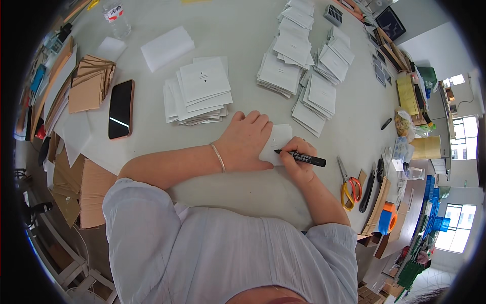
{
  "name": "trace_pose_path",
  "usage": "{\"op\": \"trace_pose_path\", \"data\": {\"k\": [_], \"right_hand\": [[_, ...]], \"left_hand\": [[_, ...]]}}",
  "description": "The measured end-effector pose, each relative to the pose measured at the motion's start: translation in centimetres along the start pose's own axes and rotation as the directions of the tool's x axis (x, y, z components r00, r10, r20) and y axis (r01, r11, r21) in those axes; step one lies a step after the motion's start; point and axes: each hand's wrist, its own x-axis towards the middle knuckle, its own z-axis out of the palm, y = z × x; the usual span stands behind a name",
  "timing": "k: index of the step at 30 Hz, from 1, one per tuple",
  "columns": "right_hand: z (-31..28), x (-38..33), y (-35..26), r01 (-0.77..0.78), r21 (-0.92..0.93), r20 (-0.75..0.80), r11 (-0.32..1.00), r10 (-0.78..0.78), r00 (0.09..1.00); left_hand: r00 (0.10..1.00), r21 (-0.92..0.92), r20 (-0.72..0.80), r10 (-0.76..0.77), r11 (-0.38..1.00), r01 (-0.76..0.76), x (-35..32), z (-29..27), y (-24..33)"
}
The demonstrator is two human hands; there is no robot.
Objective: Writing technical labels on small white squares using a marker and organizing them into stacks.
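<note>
A small white paper card (281, 137) lies on the pale table in front of me. My left hand (244, 143), with a bracelet at the wrist, rests on the card's left side, thumb spread away from the bent fingers. Gripped in my right hand (299, 161) is a black marker (310, 159), its tip at the card's surface near small dark marks. Left of the card sits a pile of white cards (205, 83), the top one bearing small marks. Farther off to the right are stacks of similar cards (281, 73) and another row of them (320, 93).
A smartphone (121, 109) lies at left beside cut cardboard pieces (87, 91). Behind them stand a clear bottle (116, 20) and a blank white sheet (167, 48). Scissors (348, 185), a black cutter knife (368, 190) and an orange-and-blue tape roll (388, 218) are at right.
</note>
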Motion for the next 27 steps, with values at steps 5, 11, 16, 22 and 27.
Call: {"op": "trace_pose_path", "data": {"k": [5,11,16,22,27], "right_hand": [[0.1,0.1,-0.2,0.049,-0.065,0.033,0.997,-0.047,0.998],[0.3,-0.2,0.2,-0.007,-0.042,-0.035,0.999,0.006,0.999],[0.2,0.2,-0.3,0.027,-0.072,0.009,0.997,-0.026,1.000],[-0.3,-0.7,1.0,-0.042,0.302,-0.134,0.952,0.086,0.987],[0.0,-0.8,1.5,-0.002,0.339,-0.314,0.941,0.115,0.942]], "left_hand": [[1.000,0.013,-0.016,0.002,1.000,-0.002,0.0,0.2,0.0],[1.000,0.021,-0.022,0.001,1.000,0.000,-0.1,0.1,0.1],[1.000,0.020,0.012,-0.011,1.000,0.010,0.0,-0.2,0.1],[0.998,0.033,-0.055,0.030,0.999,-0.029,-0.4,-0.1,0.2],[0.994,0.047,-0.052,0.099,0.994,-0.097,-0.5,-0.2,0.3]]}}
